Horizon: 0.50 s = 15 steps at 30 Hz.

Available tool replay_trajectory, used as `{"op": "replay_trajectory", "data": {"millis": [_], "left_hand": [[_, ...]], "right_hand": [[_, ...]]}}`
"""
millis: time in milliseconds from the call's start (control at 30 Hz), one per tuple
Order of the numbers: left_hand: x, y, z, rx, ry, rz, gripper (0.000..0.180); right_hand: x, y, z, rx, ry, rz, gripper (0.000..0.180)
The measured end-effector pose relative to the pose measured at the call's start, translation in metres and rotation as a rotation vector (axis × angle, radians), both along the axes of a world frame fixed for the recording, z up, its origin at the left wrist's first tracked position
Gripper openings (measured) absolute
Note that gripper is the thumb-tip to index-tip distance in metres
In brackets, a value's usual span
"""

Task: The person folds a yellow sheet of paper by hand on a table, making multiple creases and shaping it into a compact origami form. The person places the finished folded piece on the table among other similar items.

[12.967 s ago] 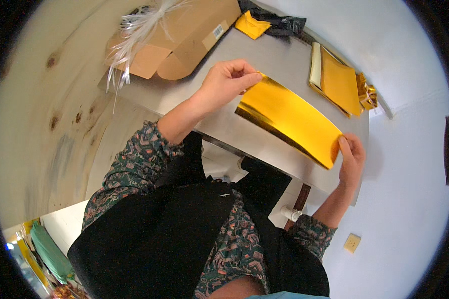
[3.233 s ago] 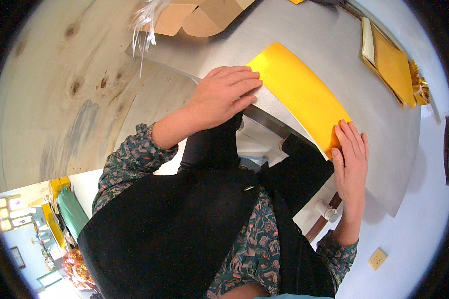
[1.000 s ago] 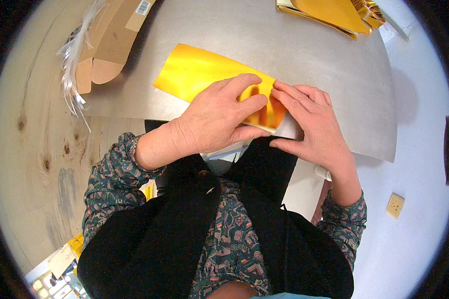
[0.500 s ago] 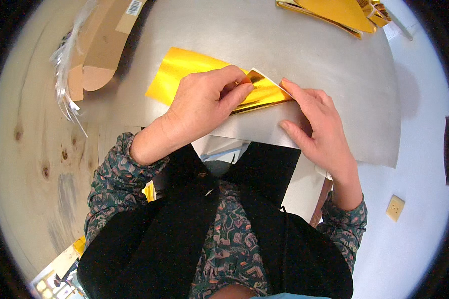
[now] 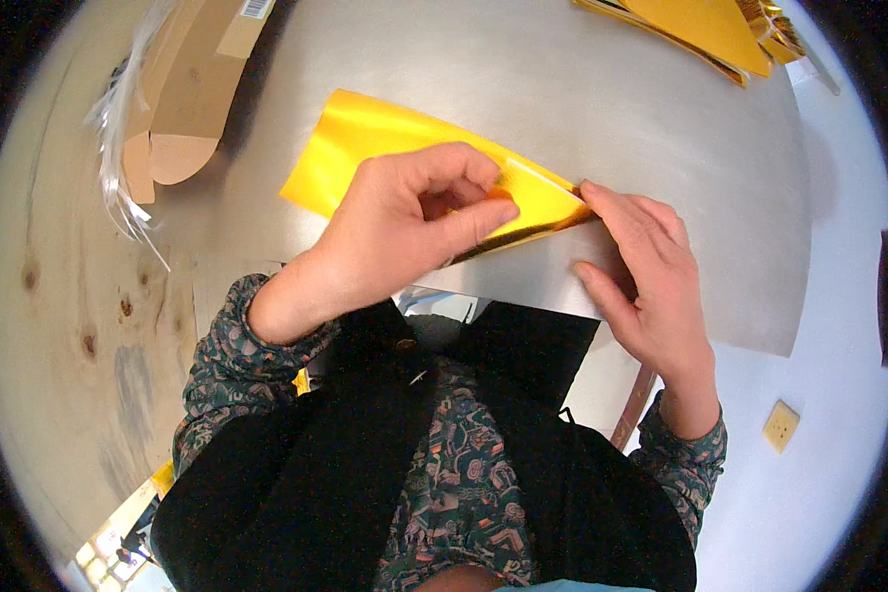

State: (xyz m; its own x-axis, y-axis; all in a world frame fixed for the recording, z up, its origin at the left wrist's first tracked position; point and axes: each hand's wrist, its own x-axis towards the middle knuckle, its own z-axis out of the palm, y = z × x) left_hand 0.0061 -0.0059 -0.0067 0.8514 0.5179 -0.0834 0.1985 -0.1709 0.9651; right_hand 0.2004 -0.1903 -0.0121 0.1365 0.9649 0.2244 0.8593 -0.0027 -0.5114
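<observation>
A shiny gold foil sheet [image 5: 350,143] lies on the grey metal worktop [image 5: 444,59], folded over toward its right end. Over its middle, my left hand [image 5: 390,217] is curled with thumb and forefinger apart, the thumb at the folded part. No grip on the sheet shows there, though the other fingertips are hidden. My right hand [image 5: 651,271] is open at the sheet's right tip. Its forefinger touches the corner, while the thumb stands apart, low over the metal.
A brown cardboard box [image 5: 192,99] stands at the far left beside a bundle of clear plastic strips [image 5: 113,148]. Folded gold pieces [image 5: 696,30] are stacked at the far right. The worktop's edge [image 5: 493,299] runs close in front of my body.
The folded flap, raised with a white edge before, now lies flatter. My left thumb and forefinger have come apart from it. Both hands sit slightly lower in view.
</observation>
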Motion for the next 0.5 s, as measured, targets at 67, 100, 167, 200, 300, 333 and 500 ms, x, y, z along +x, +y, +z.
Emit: {"op": "replay_trajectory", "data": {"millis": [67,100,167,200,300,333,500], "left_hand": [[-0.006,-0.01,-0.003,0.243,-0.097,-0.06,0.019],[-0.008,-0.012,-0.006,0.578,-0.164,-0.134,0.023],[-0.01,-0.023,-0.016,0.828,-0.22,-0.178,0.031],[-0.012,-0.03,-0.021,0.876,-0.237,-0.179,0.034],[-0.019,-0.042,-0.028,0.958,-0.181,-0.211,0.038],[-0.019,-0.043,-0.031,0.977,-0.196,-0.216,0.039],[-0.022,-0.04,-0.035,1.042,-0.229,-0.216,0.029]], "right_hand": [[0.0,-0.001,0.0,0.0,0.005,-0.001,0.061],[0.0,-0.002,-0.002,0.014,-0.024,0.018,0.058],[0.001,-0.003,-0.005,0.035,-0.067,0.038,0.054],[0.001,-0.004,-0.007,0.041,-0.071,0.057,0.05],[0.003,-0.006,-0.011,0.064,-0.076,0.071,0.038],[0.003,-0.006,-0.011,0.081,-0.078,0.077,0.038],[0.002,-0.006,-0.01,0.106,-0.076,0.08,0.037]]}}
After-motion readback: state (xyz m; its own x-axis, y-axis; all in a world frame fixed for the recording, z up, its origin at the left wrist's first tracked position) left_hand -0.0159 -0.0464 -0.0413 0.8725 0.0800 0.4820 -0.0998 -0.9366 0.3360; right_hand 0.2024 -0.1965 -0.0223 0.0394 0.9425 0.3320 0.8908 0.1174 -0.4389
